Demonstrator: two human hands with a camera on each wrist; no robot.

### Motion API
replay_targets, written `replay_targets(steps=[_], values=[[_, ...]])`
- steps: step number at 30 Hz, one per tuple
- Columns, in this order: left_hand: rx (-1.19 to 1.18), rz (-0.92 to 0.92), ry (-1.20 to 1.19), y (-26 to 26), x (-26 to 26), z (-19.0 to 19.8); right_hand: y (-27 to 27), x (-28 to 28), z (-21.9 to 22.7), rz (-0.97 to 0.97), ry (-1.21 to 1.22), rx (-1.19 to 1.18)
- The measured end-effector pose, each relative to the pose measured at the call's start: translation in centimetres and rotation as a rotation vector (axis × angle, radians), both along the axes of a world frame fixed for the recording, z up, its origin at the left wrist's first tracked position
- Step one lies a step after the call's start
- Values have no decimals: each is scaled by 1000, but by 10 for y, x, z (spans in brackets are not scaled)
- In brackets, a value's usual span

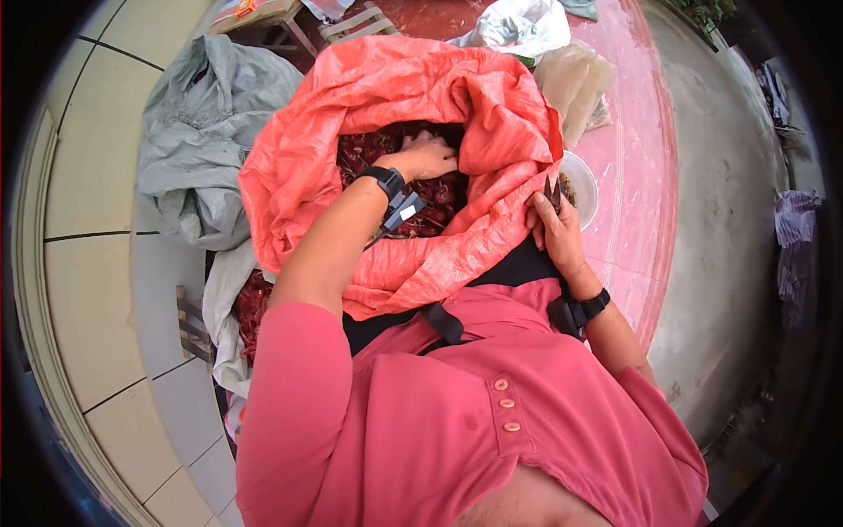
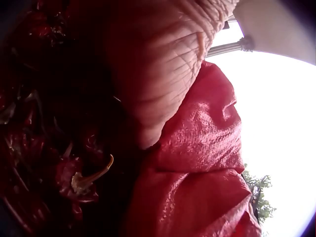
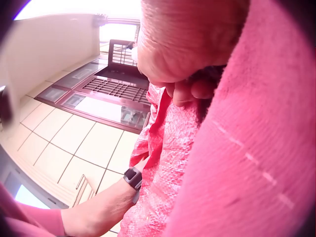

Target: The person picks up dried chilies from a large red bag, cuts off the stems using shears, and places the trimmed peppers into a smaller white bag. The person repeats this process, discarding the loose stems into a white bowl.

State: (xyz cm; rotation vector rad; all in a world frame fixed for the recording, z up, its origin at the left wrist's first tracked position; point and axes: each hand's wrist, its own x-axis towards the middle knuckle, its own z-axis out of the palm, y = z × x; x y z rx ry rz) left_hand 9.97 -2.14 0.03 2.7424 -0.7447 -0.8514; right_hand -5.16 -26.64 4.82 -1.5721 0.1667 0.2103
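A large red woven sack [image 1: 395, 79] stands with its mouth folded wide, full of dried red chilies [image 1: 360, 154]. My left hand [image 1: 426, 158] reaches inside among them; its fingertips are hidden, and I cannot tell whether they grip any. In the left wrist view, a dried chili with a pale curved stem [image 2: 94, 178] lies below the palm [image 2: 168, 74]. At the sack's right rim, my right hand [image 1: 560, 233] holds small dark scissors [image 1: 552, 193], blades pointing away from me. In the right wrist view its curled fingers [image 3: 182, 94] are right at the red sack fabric.
To the left lie a grey sack [image 1: 211, 132] and a white sack [image 1: 230, 307] with more red chilies. A white bowl [image 1: 587, 189] stands beyond the right hand, near plastic bags [image 1: 571, 83]. Behind are a wooden stool [image 1: 360, 25] and another white bag [image 1: 522, 26].
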Motion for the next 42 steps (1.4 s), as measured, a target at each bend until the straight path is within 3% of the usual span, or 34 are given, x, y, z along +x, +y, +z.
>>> replay_targets(steps=[2,3,5,9,12,14,16,19,20,23,24,30,33,35,39,42], values=[[8,-93,46,19,-20,12,0,-1,-4,-7,-9,11],[-50,-37,132,29,-33,12,0,-1,-4,-8,-13,13],[-190,-26,68,55,-56,-6,1,-1,-3,-11,-10,16],[-107,47,46,80,-97,19,2,-1,-3,3,-29,-1],[-207,176,26,112,-116,5,3,0,-3,9,-52,-20],[-232,244,-170,121,-132,-1,2,-1,-4,10,-49,-27],[-268,280,-398,118,-141,13,4,0,-2,11,-55,-29],[-477,425,-420,108,-149,41,8,-3,3,2,-68,-33],[-487,369,-507,106,-149,48,9,-3,2,9,-75,-18],[-638,566,-460,94,-156,66,12,-6,6,16,-57,22],[-649,583,-577,91,-156,63,17,-7,17,45,-83,2],[-793,738,-638,83,-150,55,66,6,62,232,-125,136],[-733,842,-521,74,-154,69,105,14,73,268,-194,82],[-710,786,-642,67,-155,73,127,23,57,295,-211,147],[-692,745,-693,57,-159,86,156,30,38,175,-320,-10],[-635,745,-751,53,-162,83,161,28,27,151,-334,9]])
